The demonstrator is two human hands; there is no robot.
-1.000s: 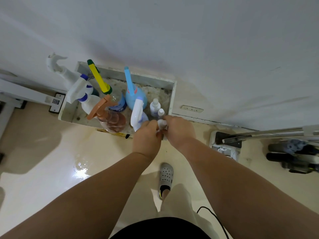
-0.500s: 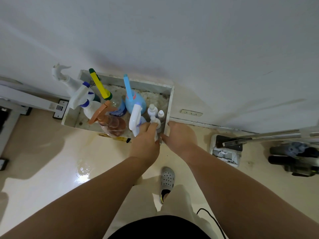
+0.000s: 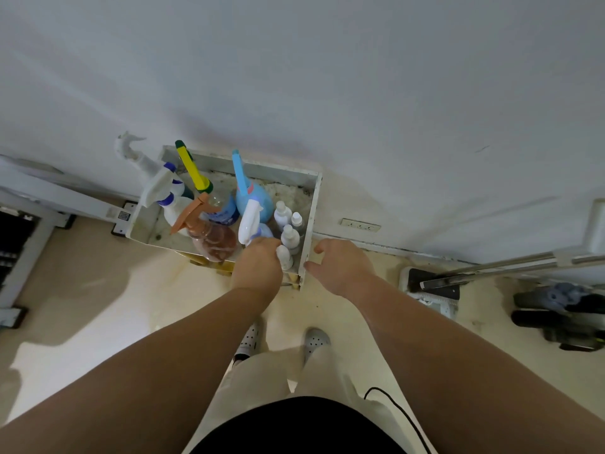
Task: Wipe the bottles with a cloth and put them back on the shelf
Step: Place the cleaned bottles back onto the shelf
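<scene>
Two grey perforated shoes [image 3: 316, 339] stand on the pale floor at the bottom. Above them the left hand [image 3: 258, 268] curls its fingers round a small white bottle [image 3: 284, 257], which stands upright in the near right corner of the shelf [image 3: 312, 204], at 1 o'clock from the hand. The right hand [image 3: 342, 267] holds nothing. Its fingers are relaxed and spread, just outside the shelf's right wall, at 3 o'clock from the bottle, and whether the thumb touches the shelf corner cannot be told.

Three more small white bottles [image 3: 290, 235] stand at 12 o'clock from the held one. A white trigger sprayer [image 3: 249, 221] and an orange-trigger sprayer [image 3: 212, 237] sit at 10 o'clock. A blue label [image 3: 226, 216] further back is too blurred to read. A QR sticker [image 3: 123, 215] lies at 9 o'clock beyond the shelf, its code unreadable. A light blue bottle [image 3: 253, 199] stands nearer the wall.
</scene>
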